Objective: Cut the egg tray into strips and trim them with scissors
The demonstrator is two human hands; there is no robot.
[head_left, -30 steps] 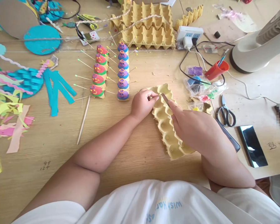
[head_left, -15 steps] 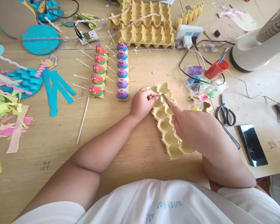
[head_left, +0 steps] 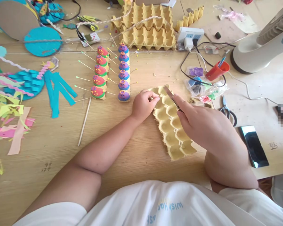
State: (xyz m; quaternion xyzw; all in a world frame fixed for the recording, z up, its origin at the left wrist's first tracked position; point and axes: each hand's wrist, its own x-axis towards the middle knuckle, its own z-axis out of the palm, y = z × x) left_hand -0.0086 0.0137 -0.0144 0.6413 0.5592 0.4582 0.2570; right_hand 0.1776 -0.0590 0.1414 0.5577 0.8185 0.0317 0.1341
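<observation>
Slap in the middle of my clock face, on the wooden table [head_left: 122, 141], sits a yellow egg-carton strip [head_left: 165, 127], two columns of cups facing up, its far end pointing at roughly 11 o'clock. Everything else is read off that strip.

The left hand [head_left: 145, 105] is over at 10 o'clock, thumb and index finger pinched together on the ridge near the far end, other fingers curled under. The right hand [head_left: 200, 125] comes in from 3, fingers wrapped around a small blade [head_left: 169, 91], index finger stretched along it. The blade slants over the cups at about 12, tip aimed at 11. Can't really tell if it's touching the cardboard.

Further out at 10 there are two rows of painted critters, a purple row [head_left: 124, 75] and a red row [head_left: 99, 72], both with smiley faces and pins sticking out. A thin stick [head_left: 84, 122] lies at 9. Stacked egg trays [head_left: 151, 29] are around 11:30, and a white power strip [head_left: 192, 31] at 12:30. Orange-red cup [head_left: 218, 70] is tipped over at 1:30, scissors [head_left: 227, 109] at 3, and a dark phone [head_left: 254, 146] just past 3.
</observation>
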